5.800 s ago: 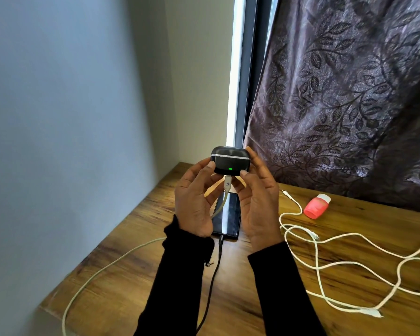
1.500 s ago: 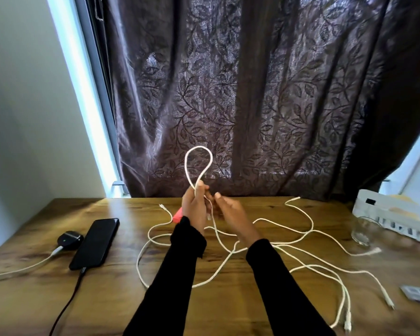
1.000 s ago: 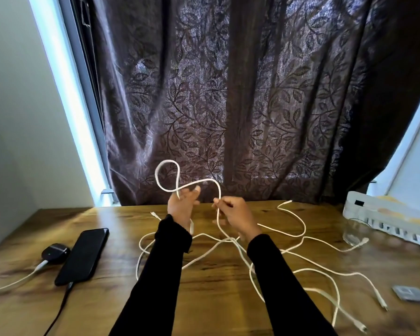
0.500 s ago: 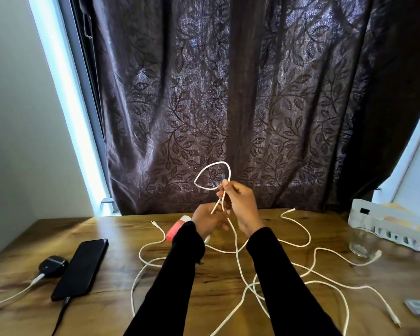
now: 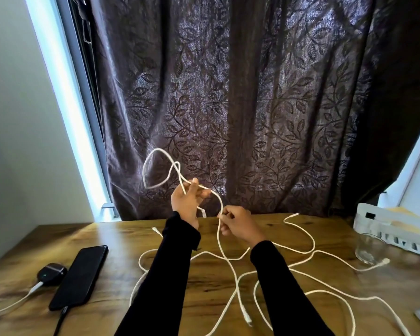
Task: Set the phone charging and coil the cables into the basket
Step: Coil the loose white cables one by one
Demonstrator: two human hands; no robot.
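Since half a second ago the cable (image 5: pixel 155 166) loop is swinging left of centre frame, now held by the left hand (image 5: pixel 187 202) while the right hand (image 5: pixel 238 224) is pinching the trailing run. Coiling is underway; next, another loop wants laying in. The phone (image 5: pixel 79 277) is charging lower left; the basket (image 5: pixel 395 229) is waiting at right on the desk (image 5: pixel 325 238).

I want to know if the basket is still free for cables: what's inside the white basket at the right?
The white basket shows blurred yellowish shapes above its rim; no cable is visible inside. Its wall hides the bottom.
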